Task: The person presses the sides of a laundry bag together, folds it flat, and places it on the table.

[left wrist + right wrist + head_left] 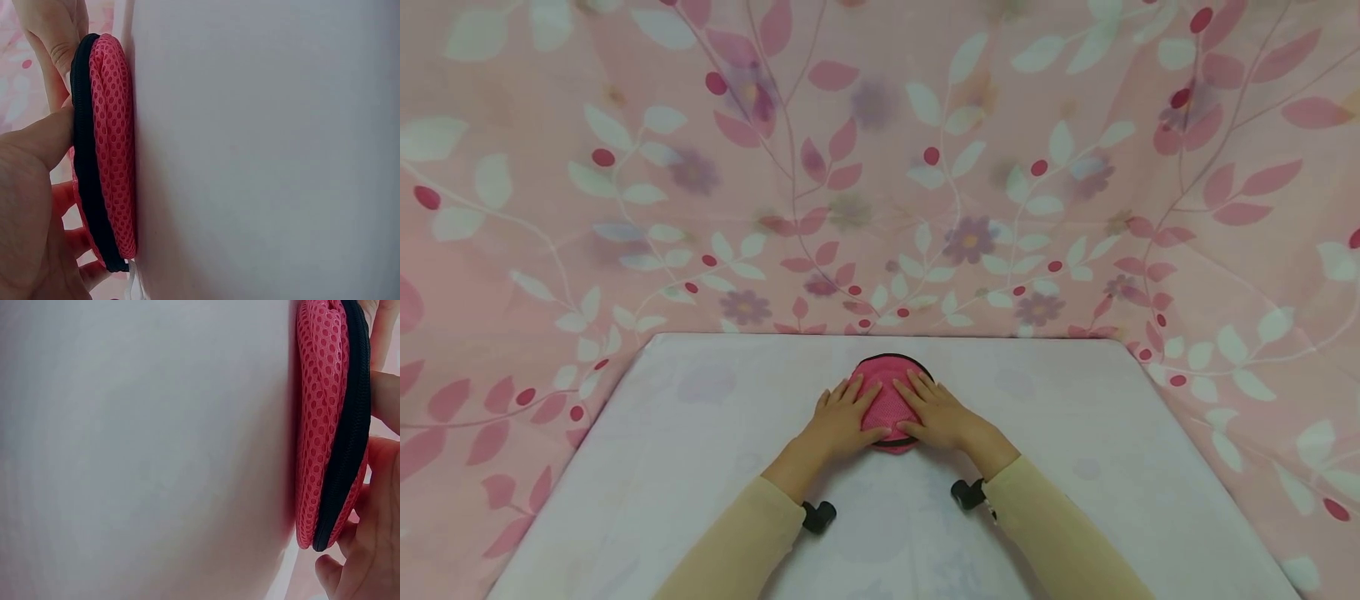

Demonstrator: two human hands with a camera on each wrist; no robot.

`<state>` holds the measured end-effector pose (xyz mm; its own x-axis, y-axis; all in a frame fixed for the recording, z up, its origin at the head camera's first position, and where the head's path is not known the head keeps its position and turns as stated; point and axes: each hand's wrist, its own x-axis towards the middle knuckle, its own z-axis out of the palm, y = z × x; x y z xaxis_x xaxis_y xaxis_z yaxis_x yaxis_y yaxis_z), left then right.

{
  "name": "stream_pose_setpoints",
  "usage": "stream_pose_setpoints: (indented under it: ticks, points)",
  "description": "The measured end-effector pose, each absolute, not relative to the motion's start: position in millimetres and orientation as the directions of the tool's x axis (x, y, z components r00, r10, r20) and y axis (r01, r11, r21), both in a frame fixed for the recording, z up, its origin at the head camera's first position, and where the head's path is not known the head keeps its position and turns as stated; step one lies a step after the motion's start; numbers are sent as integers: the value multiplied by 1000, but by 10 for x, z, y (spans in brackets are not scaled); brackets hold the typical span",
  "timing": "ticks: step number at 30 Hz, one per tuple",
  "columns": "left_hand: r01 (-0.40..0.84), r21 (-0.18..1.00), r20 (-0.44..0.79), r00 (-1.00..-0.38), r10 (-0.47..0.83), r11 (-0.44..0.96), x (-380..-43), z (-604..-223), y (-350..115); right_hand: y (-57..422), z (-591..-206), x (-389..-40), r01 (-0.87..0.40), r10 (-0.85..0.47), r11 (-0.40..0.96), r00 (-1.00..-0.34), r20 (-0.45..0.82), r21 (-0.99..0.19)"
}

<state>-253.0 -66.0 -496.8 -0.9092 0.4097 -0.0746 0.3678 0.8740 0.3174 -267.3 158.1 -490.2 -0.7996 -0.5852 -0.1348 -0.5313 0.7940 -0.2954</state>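
Observation:
A round pink mesh zip pouch (891,408) lies on the table towards its far side. Its black zipper (94,181) runs round the edge, and a white cord (130,281) shows at one end of it in the left wrist view. My left hand (842,421) rests on the pouch's left part with fingers spread. From the other side my right hand (943,417) lies on its right part, fingers also spread and fairly straight. Both thumbs sit near the pouch's near edge, their tips close together. In the right wrist view the pouch's mesh side (317,419) sits against the tabletop.
A white cloth with faint pale prints covers the table (880,533). Behind and at both sides hangs a pink curtain (880,167) with leaves and flowers. Small black wrist devices (820,517) sit at both cream sleeves (737,542).

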Motion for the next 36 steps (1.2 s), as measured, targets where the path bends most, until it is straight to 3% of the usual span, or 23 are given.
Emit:
stream_pose_setpoints:
  ticks: [36]
  points:
    - [359, 319, -89, -910, 405, 877, -2581, -5017, -681, 1566, -4921, -2698, -526, -578, 802, -803, -145, -282]
